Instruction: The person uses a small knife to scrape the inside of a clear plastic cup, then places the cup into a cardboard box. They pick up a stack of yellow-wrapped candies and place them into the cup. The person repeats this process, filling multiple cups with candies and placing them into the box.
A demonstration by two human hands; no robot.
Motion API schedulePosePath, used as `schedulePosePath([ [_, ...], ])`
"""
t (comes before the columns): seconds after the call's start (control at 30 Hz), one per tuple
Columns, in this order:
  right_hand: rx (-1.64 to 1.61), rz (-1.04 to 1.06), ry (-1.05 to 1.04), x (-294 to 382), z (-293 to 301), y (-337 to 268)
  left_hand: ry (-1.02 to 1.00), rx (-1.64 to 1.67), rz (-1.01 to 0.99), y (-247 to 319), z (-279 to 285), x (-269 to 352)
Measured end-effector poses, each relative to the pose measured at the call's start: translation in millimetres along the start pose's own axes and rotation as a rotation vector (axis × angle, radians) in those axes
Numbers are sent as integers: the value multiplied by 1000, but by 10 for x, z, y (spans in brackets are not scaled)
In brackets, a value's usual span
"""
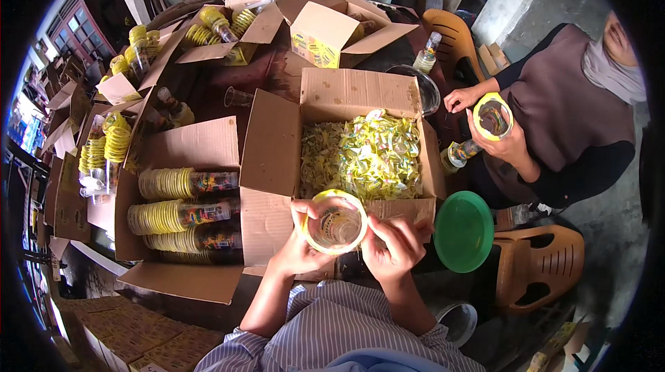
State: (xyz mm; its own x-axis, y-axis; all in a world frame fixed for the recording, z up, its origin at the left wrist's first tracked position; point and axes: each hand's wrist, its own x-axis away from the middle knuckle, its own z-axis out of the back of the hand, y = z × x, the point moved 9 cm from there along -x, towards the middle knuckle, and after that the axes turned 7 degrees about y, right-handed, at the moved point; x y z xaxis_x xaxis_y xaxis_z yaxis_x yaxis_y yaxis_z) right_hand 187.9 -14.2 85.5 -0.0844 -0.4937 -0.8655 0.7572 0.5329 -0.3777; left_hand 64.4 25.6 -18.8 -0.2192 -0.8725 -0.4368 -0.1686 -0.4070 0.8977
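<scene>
My left hand holds a clear plastic cup with a yellow rim, its open end facing up. Thumb and fingertips of my right hand are at the cup's right rim; whether they pinch it is hard to tell. Just beyond the hands stands an open cardboard box full of small yellow-green wrapped packets. To the left, another open carton holds several rows of nested cups with yellow rims and printed sides.
A co-worker at the right holds a similar cup. Beside my right hand is a green plastic lid or plate. More open cartons with cups stand at the back and left. Orange plastic chairs are on the right.
</scene>
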Motion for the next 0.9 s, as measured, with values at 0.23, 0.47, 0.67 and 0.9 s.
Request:
schedulePosePath([
  [0.23, -133, -196, 21, -18, -40, 230, 46, 311, 107, 98, -64, -93],
  [0.47, -81, -106, 40, 16, 54, 73, 113, 297, 197, 29, -31, -126],
  [0.67, -166, -222, 75, 97, 63, 113, 115, 263, 130, 65, -47, -172],
  [0.9, -168, -206, 74, 157, 46, 179, 122, 324, 130, 43, -38, -159],
])
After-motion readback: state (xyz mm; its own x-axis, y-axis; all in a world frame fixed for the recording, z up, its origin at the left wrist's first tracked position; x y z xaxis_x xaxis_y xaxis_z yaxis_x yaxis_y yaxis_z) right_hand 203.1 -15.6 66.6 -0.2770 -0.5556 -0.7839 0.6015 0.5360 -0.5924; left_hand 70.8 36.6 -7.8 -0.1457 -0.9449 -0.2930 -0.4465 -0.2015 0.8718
